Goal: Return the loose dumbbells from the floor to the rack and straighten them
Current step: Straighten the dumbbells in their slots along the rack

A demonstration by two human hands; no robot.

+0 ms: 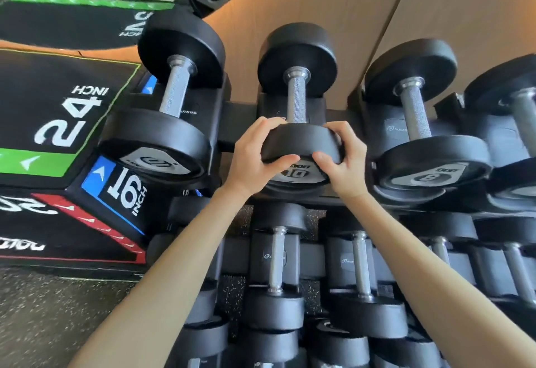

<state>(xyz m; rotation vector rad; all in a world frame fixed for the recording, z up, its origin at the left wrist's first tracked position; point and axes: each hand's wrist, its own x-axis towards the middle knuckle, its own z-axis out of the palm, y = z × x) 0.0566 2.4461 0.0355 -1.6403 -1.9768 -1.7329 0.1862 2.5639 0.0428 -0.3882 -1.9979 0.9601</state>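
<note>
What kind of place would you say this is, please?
Most likely a gym's free-weights area. A tiered rack holds rows of black dumbbells; the left hand and right hand grip the near head of the middle dumbbell, marked 10. Beside the rack stands a plyo box printed 24 and 16 inch.

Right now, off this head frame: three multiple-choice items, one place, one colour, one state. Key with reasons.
1. The left hand and right hand are on which top-row dumbbell?
A. the leftmost
B. the second dumbbell from the left
C. the one marked 8

2. Colour of the 16 INCH panel on the box?
A. blue
B. yellow
C. white

3. How do the hands hold it?
A. flat, open palms
B. one on the handle
C. both curled round its near head

Key: 1 B, both hands sit on that one. 2 A, a blue field borders the white numerals. 3 C, fingers and thumbs wrap the head's rim.
</note>
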